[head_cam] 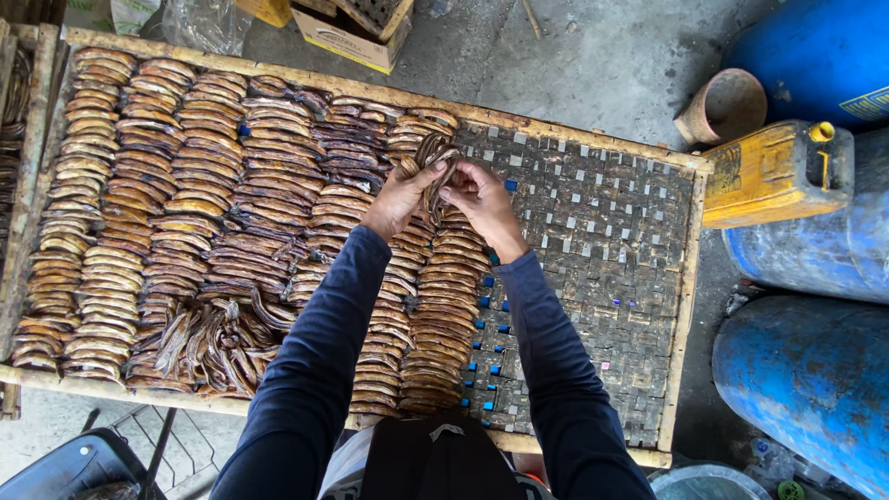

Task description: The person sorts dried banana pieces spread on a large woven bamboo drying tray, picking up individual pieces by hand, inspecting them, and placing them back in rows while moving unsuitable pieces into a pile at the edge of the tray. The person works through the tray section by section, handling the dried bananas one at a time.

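A woven bamboo drying tray (602,231) with a wooden frame lies below me. Rows of brown curved dried strips (213,176), like fish or sliced fruit, cover its left two thirds. My left hand (400,196) and my right hand (479,194) meet over the far middle of the tray. Both grip a small bunch of the brown strips (433,157), held just above the rows. A loose, unsorted heap of strips (218,338) sits at the near left. I wear dark blue long sleeves.
The tray's right third shows bare weave with blue bits in it. Blue drums (806,389) and a yellow jerrycan (778,171) stand to the right. A cardboard box (352,32) sits beyond the far edge. Another filled tray (14,111) borders the left.
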Motion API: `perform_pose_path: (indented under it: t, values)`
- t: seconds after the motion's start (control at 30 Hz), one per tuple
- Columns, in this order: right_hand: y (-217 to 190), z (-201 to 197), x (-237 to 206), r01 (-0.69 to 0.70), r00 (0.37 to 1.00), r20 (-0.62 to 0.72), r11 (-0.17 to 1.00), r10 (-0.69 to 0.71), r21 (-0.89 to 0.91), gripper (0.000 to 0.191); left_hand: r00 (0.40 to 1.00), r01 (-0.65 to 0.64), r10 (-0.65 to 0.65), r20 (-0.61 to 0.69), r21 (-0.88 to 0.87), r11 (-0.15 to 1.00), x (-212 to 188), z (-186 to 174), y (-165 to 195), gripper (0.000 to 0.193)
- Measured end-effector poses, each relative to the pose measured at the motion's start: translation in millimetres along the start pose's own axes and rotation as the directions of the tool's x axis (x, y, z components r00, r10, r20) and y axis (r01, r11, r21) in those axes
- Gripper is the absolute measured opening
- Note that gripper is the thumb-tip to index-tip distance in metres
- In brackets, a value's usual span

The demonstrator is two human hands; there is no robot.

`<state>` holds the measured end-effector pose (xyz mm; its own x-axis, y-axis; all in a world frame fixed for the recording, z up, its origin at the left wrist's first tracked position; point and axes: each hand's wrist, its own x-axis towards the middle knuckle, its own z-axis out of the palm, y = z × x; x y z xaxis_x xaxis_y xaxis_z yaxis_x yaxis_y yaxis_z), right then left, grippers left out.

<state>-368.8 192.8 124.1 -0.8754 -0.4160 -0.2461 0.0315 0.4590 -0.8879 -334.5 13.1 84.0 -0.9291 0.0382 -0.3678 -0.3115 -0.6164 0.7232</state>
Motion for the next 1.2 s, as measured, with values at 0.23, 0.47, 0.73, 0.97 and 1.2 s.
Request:
perform_pose_path:
  t: [0.23, 0.47, 0.73, 0.97, 1.2]
  values:
    - [29, -7, 5, -0.143, 0.985, -0.059, 0.964, 0.16, 0.222, 0.028, 0.997, -0.05, 0.052, 0.064, -0.045, 0.998, -2, -12, -12, 0.032]
    - [73, -17, 25, -0.021, 0.999, -0.033, 0.978, 0.028, 0.209, 0.015, 0.964, -0.18, 0.189, -0.187, 0.067, 0.981, 13, -25, -30, 0.038]
    - [84, -6, 35, 0.126, 0.989, -0.007, 0.883, -0.145, -0.451, 0.012, 0.916, 0.077, 0.268, -0.299, 0.786, 0.613, 20, -10, -48, 0.045]
    - [84, -9, 24, 0.218, 0.963, 0.005, 0.767, -0.27, -0.603, 0.017, 0.927, 0.162, 0.254, -0.276, 0.905, 0.394, 19, 11, -51, 0.047]
    - [90, -26, 12, 0.258, 0.949, -0.022, 0.814, -0.315, -0.52, 0.026, 0.933, 0.196, 0.225, -0.282, 0.92, 0.34, 25, 11, -49, 0.057]
